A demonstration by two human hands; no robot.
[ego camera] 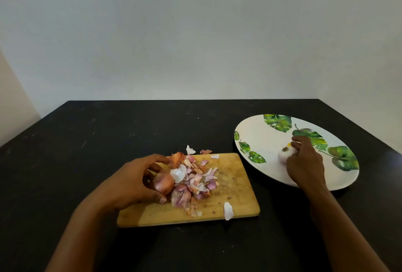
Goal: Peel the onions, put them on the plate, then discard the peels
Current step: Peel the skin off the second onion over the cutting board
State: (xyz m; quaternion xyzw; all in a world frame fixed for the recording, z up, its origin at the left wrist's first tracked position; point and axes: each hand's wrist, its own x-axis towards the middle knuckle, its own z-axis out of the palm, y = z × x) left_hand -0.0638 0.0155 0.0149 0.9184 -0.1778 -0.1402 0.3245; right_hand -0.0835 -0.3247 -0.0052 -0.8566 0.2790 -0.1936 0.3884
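Note:
My left hand [136, 181] curls round an unpeeled reddish-brown onion [164, 183] on the left part of a wooden cutting board [236, 189]. A heap of pink and white peels [195, 176] lies on the board right beside that onion. My right hand [305, 163] holds a peeled pale onion [283, 155] against the white plate [258, 134] with green leaf prints, to the right of the board. Most of the peeled onion is hidden behind my fingers.
Board and plate rest on a black table [108, 132] set against a plain wall. Loose peel scraps lie off the board's far edge [191, 149], and one white piece [228, 210] hangs over its near edge.

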